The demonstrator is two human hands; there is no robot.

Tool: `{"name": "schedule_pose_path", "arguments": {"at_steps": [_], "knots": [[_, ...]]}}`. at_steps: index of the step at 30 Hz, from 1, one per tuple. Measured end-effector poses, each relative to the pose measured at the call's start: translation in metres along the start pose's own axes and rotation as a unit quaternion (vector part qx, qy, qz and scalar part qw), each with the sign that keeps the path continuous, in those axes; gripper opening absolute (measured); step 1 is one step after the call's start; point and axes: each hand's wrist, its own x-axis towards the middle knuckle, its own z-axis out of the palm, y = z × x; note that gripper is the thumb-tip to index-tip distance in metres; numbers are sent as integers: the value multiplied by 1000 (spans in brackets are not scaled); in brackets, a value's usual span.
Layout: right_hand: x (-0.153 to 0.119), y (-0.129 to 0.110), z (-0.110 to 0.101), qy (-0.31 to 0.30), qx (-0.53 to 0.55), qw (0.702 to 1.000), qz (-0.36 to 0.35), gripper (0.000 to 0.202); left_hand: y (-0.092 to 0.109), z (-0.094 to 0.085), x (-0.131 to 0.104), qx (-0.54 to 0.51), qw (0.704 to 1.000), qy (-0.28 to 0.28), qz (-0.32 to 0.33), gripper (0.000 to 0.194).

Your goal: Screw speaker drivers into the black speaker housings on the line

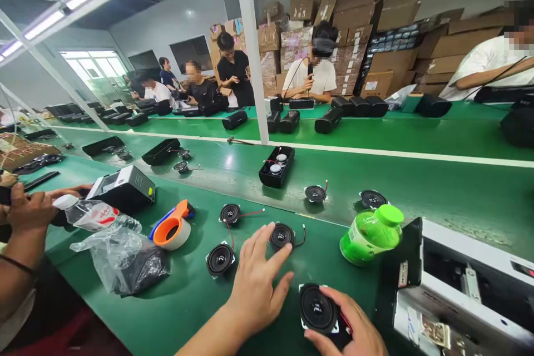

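Observation:
My right hand (pixel 354 322) grips a round black speaker driver (pixel 317 307) by its edge, with the cone facing up and a red wire beside the fingers. My left hand (pixel 261 275) reaches over the green bench with its fingers spread. Its fingertips are at the near edge of a second speaker driver (pixel 281 235), whose wire points right; I cannot tell whether they touch it. To the left of that hand lie two more drivers, a nearer one (pixel 220 259) and a farther one (pixel 230 213), both with thin red wires.
A green bottle (pixel 369 236) and a white-and-black machine (pixel 467 278) stand at right. Left are an orange tape dispenser (pixel 172 229), a plastic bag (pixel 125 261) and a co-worker's hand (pixel 31 208). Beyond, a conveyor carries a speaker box (pixel 277 169). Several people sit opposite.

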Motion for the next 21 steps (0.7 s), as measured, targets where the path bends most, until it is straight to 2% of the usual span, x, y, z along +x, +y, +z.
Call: {"name": "schedule_pose_path", "arguments": {"at_steps": [3,6,8,12,15,19,21], "knots": [[2,-9,-6,-19,-15,1000,9,53,19,8,-45,-31,994,39,99,45],[3,-18,-10,-38,-31,998,26,52,27,17,-64,-24,989,43,141,61],[4,-20,-11,-38,-37,998,32,53,28,22,-71,-21,989,55,136,64],[4,-19,-13,-17,-33,999,32,52,25,31,-84,-9,991,59,121,56],[3,-13,-15,5,-19,999,31,51,21,40,-95,-3,990,94,104,62],[1,-3,-14,24,4,999,46,54,12,67,-106,2,985,148,89,62],[0,4,-9,22,20,998,55,50,7,81,-105,4,987,159,37,65]]}}
